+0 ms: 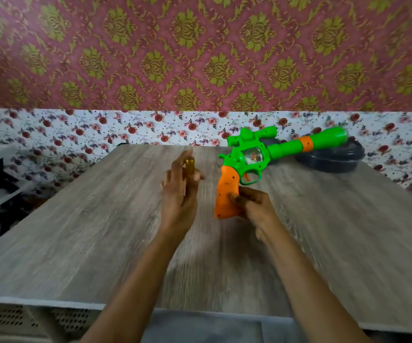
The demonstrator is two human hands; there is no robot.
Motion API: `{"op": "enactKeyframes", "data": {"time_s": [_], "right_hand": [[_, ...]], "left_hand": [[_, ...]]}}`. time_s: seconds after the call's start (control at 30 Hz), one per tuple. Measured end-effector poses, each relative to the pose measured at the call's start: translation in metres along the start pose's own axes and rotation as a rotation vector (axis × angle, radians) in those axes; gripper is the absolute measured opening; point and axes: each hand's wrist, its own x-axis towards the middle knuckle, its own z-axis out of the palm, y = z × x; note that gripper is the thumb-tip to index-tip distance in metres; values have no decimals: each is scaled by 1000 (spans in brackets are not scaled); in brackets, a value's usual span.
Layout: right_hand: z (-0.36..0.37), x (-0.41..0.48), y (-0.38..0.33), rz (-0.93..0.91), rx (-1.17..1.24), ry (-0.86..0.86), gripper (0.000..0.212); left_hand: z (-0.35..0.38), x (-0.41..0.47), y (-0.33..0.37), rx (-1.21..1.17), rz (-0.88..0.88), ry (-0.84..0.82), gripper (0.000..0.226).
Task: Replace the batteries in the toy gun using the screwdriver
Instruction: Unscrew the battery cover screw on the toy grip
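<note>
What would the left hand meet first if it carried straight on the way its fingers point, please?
Likely nothing on the table: the left hand points towards the flowered wall beyond, though depth is unclear.

Even, soft indoor light. Motion blur throughout, strongest at edges; wide-angle bowing. Faint shadows beneath forearms on surface [76, 231].

Right hand [255, 206] grips toy gun [235, 158]; left hand [179, 194] holds amber object [189, 166]
</note>
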Motion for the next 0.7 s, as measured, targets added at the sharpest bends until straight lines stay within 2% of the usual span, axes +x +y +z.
{"op": "enactKeyframes", "data": {"time_s": [0.13,0.33,0.7], "right_hand": [[0,2,3,42,-6,8,35],[-4,-3,8,-21,-62,-97,31],[-4,-1,13,-52,-51,-135,33]], "left_hand": [[2,-5,2,89,123,-5,38],[0,-17,5,230,299,149,38],[-6,-27,12,154,253,161,46]]}}
